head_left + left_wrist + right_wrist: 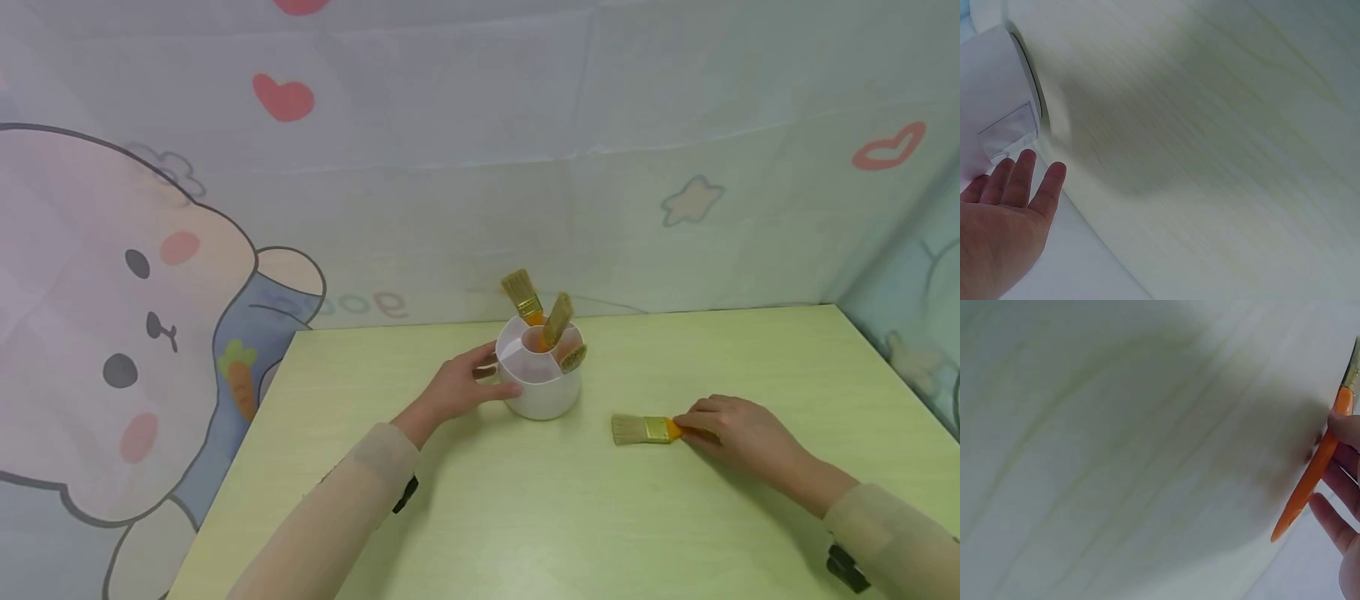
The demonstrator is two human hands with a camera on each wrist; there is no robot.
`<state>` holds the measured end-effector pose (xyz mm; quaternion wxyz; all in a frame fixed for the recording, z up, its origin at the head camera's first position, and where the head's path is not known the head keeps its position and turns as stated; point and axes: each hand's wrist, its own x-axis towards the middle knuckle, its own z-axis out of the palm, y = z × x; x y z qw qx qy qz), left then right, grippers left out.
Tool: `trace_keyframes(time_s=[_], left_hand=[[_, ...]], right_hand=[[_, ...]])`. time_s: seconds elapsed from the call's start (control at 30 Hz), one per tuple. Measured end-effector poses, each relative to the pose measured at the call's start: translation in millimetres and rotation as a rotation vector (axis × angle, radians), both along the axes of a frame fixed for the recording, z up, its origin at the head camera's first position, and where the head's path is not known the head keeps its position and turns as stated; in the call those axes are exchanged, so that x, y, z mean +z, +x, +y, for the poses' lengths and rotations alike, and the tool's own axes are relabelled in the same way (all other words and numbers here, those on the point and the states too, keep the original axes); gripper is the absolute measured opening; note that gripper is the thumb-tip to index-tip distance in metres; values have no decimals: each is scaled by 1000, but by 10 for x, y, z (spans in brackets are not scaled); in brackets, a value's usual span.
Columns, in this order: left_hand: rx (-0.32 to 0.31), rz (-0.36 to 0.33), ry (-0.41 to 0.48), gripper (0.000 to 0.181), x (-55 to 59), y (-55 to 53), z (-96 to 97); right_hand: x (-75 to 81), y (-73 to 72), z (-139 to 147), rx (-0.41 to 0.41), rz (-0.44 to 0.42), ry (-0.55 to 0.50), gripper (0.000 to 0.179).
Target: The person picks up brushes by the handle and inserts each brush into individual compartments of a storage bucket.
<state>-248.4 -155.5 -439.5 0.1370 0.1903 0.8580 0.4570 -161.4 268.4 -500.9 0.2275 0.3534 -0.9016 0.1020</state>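
Observation:
A white round divided organizer (542,398) stands upright near the back of the table. My left hand (457,385) holds it from the left, thumb across the front and fingers along the side; several of these fingers (1019,178) show beside its wall in the left wrist view. Three paintbrushes stick out of it bristles up: one at the back (521,289), one leaning from the middle ring (558,318), one at the right (573,358). To the right, my right hand (738,433) pinches the orange handle of another paintbrush (1319,465), its bristles pointing left, low over the table.
The pale wood-grain table (525,517) runs back to a hanging cloth (450,208) printed with hearts and a cartoon animal. More of this cloth hangs along the right side (915,317).

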Motion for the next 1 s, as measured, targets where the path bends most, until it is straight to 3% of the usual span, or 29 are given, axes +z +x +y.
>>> trace_keyframes(time_s=[0.23,0.57,0.77,1.0], left_hand=[[6,-9,-2,82,-52,-34,-16],[17,-6,-5,81,-45,-27,6],[15,-4,-9,81,-29,-9,10],[26,13,-4,81,-64,-5,17]], right_hand=[[52,13,-17,-27,-57,-36,28],[172,-18,-60,-34,-63,-111,32],[332,-23,-141,-26,-27,-226,38],[523,-29,-262,-7,-67,-384,45]])
